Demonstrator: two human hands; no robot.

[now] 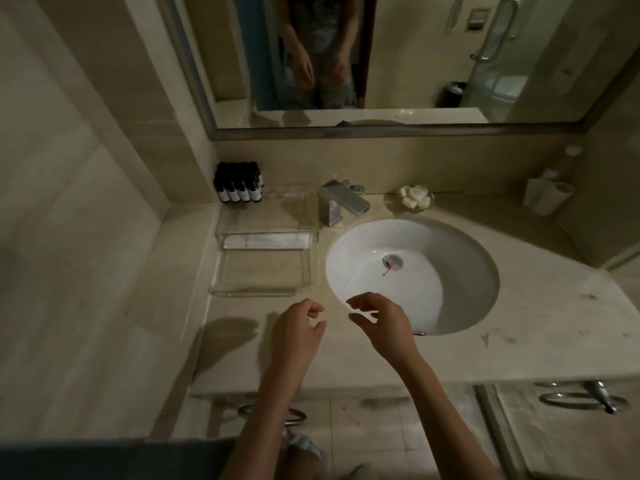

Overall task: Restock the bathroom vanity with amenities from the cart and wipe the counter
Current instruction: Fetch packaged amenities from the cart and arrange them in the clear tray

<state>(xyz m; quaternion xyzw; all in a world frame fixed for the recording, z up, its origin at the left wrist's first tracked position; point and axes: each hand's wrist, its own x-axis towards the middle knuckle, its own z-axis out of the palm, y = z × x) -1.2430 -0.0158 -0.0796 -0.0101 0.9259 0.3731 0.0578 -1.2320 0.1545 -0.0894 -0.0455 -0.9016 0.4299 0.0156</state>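
At the back left corner of the table point(242, 362), a block of dark bottles point(239, 183) stands upright against the wall. Just beside it is a clear tray point(219, 237) with a row of white packets point(266, 241) laid across its middle. That part of the restocking looks done, though the tray's front section is bare and may want filling.

The left hand point(299, 329) hovers over the table's front edge, its grip half curled with finger and thumb close together. I cannot tell whether it pinches anything small. The right hand point(377, 323) hangs over the near rim of the sink point(450, 237), its grip loosely spread and holding nothing that shows.

Behind the sink the faucet point(341, 202) stands, and past it a soap dish point(429, 202) carries several white soaps. Pale cups point(549, 197) sit at the far right corner. No cart and no cloth are in view.

The wiping seems still to do, since scuffs and dull marks point(502, 337) lie on the stone right of the sink. Dim beige tile surrounds a wide mirror point(415, 46), and a towel ring point(585, 400) hangs below the table's right end.
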